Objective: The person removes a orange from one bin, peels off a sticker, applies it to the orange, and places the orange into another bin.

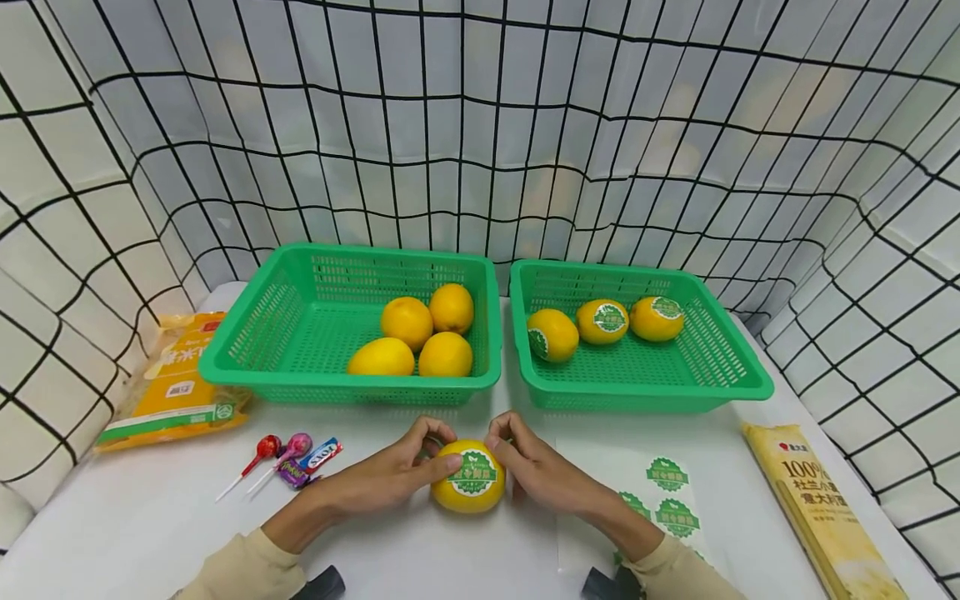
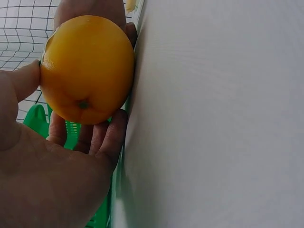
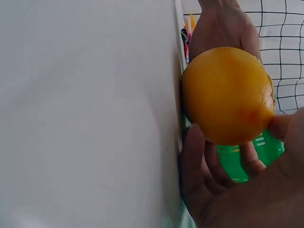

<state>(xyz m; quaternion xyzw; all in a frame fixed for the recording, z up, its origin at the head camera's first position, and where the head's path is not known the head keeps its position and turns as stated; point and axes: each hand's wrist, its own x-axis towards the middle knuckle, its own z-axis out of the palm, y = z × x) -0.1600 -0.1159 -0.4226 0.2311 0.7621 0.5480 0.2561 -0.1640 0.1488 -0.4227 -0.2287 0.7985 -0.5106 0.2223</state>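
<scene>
An orange (image 1: 468, 479) with a round green sticker on top rests on the white table (image 1: 150, 533) near the front edge. My left hand (image 1: 401, 475) grips its left side, thumb on top, and my right hand (image 1: 534, 471) grips its right side. The left wrist view shows the orange (image 2: 86, 69) between my thumb and curled fingers (image 2: 107, 135). In the right wrist view the orange (image 3: 228, 95) sits against the table with my fingers (image 3: 199, 161) behind it. A sheet of green stickers (image 1: 663, 496) lies right of my right hand.
The left green basket (image 1: 247, 367) holds several plain oranges; the right green basket (image 1: 742, 379) holds three stickered ones. Two lollipops and a wrapped candy (image 1: 288, 457) lie at the left, beside a yellow bag (image 1: 176, 387). A yellow packet (image 1: 821, 508) lies at the right edge.
</scene>
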